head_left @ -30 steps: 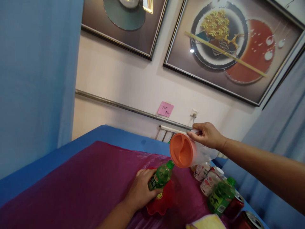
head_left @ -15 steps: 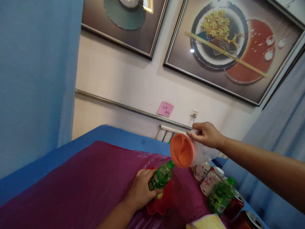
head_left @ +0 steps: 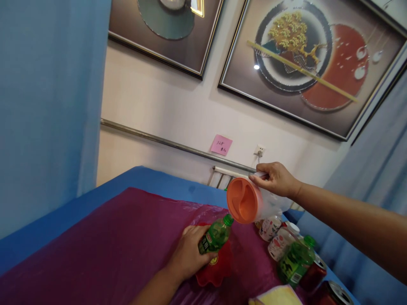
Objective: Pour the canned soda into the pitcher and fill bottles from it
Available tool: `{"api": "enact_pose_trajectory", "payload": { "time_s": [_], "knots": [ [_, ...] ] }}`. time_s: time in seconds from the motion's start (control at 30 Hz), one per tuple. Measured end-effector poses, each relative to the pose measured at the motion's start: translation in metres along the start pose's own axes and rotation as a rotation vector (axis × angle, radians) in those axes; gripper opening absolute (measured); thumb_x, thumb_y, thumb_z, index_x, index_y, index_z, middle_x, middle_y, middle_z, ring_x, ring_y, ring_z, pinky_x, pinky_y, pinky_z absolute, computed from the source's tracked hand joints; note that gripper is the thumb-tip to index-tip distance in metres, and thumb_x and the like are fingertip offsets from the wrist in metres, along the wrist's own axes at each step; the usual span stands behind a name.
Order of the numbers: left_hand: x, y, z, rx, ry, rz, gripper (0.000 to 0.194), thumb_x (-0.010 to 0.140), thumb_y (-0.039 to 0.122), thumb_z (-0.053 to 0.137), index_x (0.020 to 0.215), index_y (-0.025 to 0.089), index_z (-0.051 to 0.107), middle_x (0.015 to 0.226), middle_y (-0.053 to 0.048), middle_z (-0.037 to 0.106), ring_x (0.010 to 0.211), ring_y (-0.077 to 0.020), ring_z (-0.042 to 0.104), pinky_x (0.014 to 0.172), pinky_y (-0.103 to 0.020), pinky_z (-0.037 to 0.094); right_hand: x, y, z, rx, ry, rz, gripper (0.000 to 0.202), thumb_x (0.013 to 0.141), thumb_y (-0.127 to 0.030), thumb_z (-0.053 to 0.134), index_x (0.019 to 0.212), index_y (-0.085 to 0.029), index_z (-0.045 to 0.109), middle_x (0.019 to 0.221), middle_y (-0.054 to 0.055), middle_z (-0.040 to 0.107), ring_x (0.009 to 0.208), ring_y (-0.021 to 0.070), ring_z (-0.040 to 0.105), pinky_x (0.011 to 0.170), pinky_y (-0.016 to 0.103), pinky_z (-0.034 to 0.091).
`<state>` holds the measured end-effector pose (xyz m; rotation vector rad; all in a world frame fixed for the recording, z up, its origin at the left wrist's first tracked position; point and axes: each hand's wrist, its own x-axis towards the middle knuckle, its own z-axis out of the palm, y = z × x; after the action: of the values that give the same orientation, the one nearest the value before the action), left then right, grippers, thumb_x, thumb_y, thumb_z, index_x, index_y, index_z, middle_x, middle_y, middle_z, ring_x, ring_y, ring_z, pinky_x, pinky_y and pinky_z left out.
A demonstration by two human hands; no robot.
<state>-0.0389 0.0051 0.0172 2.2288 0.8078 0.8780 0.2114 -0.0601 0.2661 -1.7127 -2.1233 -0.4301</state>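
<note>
My left hand (head_left: 187,254) is wrapped round a green plastic bottle (head_left: 216,235), tilted with its neck up to the right, over a red scalloped dish (head_left: 219,269). By its handle, my right hand (head_left: 278,180) holds a translucent pitcher with an orange lid (head_left: 242,200). The pitcher is tipped on its side, its lid facing left. The lid's lower left edge is close to the bottle's mouth; whether they touch or any liquid flows I cannot tell.
A purple plastic sheet (head_left: 104,245) covers the blue table (head_left: 149,178). At the right stand patterned bottles (head_left: 280,245), another green bottle (head_left: 295,262) and dark red cans (head_left: 329,294). A yellow cloth (head_left: 276,296) lies at the front edge. Blue curtains hang on both sides.
</note>
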Motion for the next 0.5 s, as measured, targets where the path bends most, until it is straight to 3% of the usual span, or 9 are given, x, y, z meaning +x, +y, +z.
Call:
{"api": "enact_pose_trajectory", "payload": {
  "time_s": [0.5],
  "knots": [
    [0.0001, -0.001, -0.0004, -0.004, -0.005, 0.012, 0.062, 0.064, 0.026, 0.087, 0.123, 0.025, 0.067, 0.122, -0.006, 0.074, 0.115, -0.0306, 0.063, 0.107, -0.046, 0.04, -0.0004, 0.0014, 0.0004, 0.007, 0.004, -0.004, 0.046, 0.084, -0.056, 0.055, 0.059, -0.024, 0.034, 0.053, -0.005, 0.035, 0.052, 0.0113, 0.031, 0.052, 0.027, 0.025]
  ]
}}
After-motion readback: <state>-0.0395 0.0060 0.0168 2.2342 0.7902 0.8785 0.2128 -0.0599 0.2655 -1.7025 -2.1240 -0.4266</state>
